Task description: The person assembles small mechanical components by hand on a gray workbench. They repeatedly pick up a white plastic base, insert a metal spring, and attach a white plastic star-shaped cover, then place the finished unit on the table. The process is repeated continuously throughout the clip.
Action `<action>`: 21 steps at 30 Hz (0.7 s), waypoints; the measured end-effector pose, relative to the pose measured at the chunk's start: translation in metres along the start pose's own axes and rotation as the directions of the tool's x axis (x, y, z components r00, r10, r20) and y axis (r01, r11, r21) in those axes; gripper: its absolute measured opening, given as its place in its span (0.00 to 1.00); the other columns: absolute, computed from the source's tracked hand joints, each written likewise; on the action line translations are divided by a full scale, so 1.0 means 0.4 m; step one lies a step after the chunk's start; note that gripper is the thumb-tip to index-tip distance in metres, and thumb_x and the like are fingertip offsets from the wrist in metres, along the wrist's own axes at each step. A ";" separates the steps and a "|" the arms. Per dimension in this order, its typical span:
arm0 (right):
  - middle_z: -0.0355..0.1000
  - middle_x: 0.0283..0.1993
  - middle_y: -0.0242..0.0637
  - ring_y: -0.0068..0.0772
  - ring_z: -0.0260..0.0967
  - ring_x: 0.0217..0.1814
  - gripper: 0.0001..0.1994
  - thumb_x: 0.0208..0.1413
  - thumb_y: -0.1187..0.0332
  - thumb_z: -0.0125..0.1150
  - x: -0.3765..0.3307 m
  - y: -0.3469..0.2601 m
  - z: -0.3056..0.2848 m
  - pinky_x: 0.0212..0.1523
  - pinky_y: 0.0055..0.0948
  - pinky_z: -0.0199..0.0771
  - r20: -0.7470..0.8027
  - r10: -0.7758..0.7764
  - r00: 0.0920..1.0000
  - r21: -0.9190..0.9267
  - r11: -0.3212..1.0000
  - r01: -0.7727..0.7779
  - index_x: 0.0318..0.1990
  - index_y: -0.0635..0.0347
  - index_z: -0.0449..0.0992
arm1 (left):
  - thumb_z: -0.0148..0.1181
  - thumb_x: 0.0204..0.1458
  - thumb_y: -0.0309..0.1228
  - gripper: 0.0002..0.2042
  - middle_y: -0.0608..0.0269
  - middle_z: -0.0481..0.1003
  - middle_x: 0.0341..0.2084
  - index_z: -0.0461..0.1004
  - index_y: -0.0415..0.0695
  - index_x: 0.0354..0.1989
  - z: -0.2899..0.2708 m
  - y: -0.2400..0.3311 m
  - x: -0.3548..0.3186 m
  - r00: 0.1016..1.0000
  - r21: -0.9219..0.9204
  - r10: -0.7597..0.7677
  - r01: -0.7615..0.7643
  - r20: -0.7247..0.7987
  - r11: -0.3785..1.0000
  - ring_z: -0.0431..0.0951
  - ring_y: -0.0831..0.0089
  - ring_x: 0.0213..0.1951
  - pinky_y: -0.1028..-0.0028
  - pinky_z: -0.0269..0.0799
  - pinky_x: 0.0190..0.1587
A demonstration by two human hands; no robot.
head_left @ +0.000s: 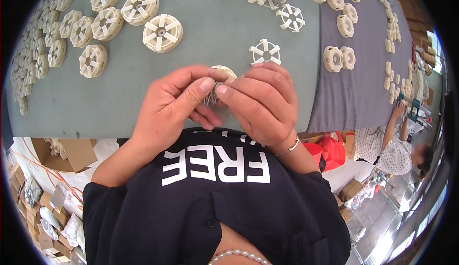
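The left hand [167, 97] is clamped on a wire clump [210, 99] above the table [119, 104], by its near edge; the right hand's [263, 100] fingertips touch it, grip unclear. Farther from that edge lies a spoked ring [265, 43].

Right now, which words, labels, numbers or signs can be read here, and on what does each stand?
Black shirt: large white letters across the front; I won't copy the wording.
Same shirt, above those: white letters partly folded away, not fully readable.
Round pale parts: no text that I can make out.
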State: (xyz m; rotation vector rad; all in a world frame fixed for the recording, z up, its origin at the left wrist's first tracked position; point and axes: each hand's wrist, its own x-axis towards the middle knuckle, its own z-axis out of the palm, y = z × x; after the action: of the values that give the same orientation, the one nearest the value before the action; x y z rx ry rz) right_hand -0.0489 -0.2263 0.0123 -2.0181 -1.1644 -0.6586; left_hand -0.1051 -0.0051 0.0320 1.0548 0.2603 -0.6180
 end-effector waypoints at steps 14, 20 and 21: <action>0.79 0.42 0.35 0.33 0.81 0.39 0.14 0.54 0.83 0.71 -0.012 -0.017 -0.041 0.40 0.31 0.81 0.327 0.468 0.821 0.164 0.827 -0.537 0.47 0.59 0.86 | 0.62 0.59 0.22 0.12 0.66 0.77 0.45 0.78 0.42 0.51 -0.045 -0.030 0.001 0.976 -0.055 0.129 -0.140 -0.176 0.989 0.76 0.81 0.38 0.75 0.76 0.34; 0.80 0.46 0.37 0.39 0.81 0.42 0.12 0.56 0.81 0.70 0.020 -0.032 -0.012 0.42 0.33 0.82 0.384 0.410 0.828 0.036 0.889 -0.457 0.46 0.59 0.87 | 0.74 0.49 0.22 0.22 0.67 0.73 0.50 0.78 0.43 0.55 -0.014 -0.064 0.018 0.876 0.703 0.476 -0.288 -0.082 0.650 0.69 0.82 0.30 0.80 0.66 0.32; 0.80 0.48 0.37 0.41 0.81 0.44 0.11 0.57 0.79 0.69 0.025 -0.023 -0.033 0.43 0.35 0.82 0.402 0.434 0.806 0.116 0.850 -0.515 0.47 0.59 0.86 | 0.75 0.48 0.23 0.24 0.67 0.73 0.51 0.79 0.44 0.56 -0.009 -0.063 0.019 0.869 0.727 0.490 -0.292 -0.070 0.621 0.69 0.82 0.30 0.80 0.66 0.32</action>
State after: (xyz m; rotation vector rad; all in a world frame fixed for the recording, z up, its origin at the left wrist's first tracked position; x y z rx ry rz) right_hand -0.0532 -0.2283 0.0306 -2.1689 -0.8139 0.1039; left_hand -0.1136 -0.0132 0.0081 1.8889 -0.0042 -0.1406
